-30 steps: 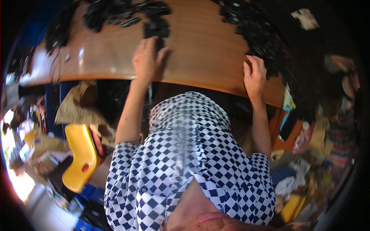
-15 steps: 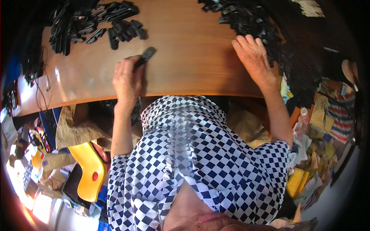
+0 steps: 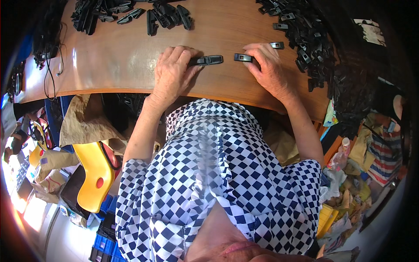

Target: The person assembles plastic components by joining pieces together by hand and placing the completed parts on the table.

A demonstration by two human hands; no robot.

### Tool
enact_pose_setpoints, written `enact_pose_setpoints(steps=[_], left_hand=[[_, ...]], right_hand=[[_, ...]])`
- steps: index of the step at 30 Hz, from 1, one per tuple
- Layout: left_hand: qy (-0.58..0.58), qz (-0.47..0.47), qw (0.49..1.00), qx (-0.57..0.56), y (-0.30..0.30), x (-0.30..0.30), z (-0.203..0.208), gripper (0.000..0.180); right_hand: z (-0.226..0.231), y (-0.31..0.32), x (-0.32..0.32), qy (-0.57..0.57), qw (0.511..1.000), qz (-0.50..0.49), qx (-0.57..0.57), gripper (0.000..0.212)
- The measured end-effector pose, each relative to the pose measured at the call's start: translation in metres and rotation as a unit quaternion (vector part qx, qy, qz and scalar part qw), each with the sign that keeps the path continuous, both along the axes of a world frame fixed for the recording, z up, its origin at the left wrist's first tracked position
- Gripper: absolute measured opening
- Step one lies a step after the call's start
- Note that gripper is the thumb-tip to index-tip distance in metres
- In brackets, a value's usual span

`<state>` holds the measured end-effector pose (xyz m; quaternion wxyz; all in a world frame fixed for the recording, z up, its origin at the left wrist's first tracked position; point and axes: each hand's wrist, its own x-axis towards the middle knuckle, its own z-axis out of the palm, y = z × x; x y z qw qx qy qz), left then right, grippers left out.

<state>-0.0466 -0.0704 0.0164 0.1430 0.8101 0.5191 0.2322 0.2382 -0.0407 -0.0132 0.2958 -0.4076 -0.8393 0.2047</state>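
My left hand is closed around a long black plastic clip-like piece, which points right above the table. A short black plastic piece with a rectangular slot is pinched between the thumb and fingers of my right hand. The ends of the two pieces face each other, a small gap apart. Just beyond my right fingers is another short black piece; I cannot tell whether they touch it. To the right lies a heap of similar short black pieces. Several longer black pieces lie at the far left.
The brown wooden table curves in front of me. A thin black cable hangs over its left edge. Below, on the left, are brown paper and a yellow chair part. Bags and a striped cloth crowd the right.
My right hand has come from the heap toward the middle, now pinching a short black piece. My left hand has moved right, and its long piece has turned level. The view has shifted.
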Motion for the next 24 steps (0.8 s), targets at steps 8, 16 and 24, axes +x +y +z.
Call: enact_pose_setpoints(steps=[8,16,24], left_hand=[[0.042,-0.051,0.998,0.020,0.003,0.007,0.000,0.028],[0.023,-0.074,0.997,0.003,0.008,0.005,-0.007,0.026],[0.013,-0.087,0.996,0.006,0.012,0.002,-0.008,0.021]], right_hand=[[0.012,-0.002,-0.003,-0.117,0.993,-0.008,0.007,0.027],[0.029,-0.013,-0.018,-0.129,0.988,0.057,0.066,0.022],[0.036,-0.013,-0.030,-0.185,0.979,0.078,0.026,0.024]])
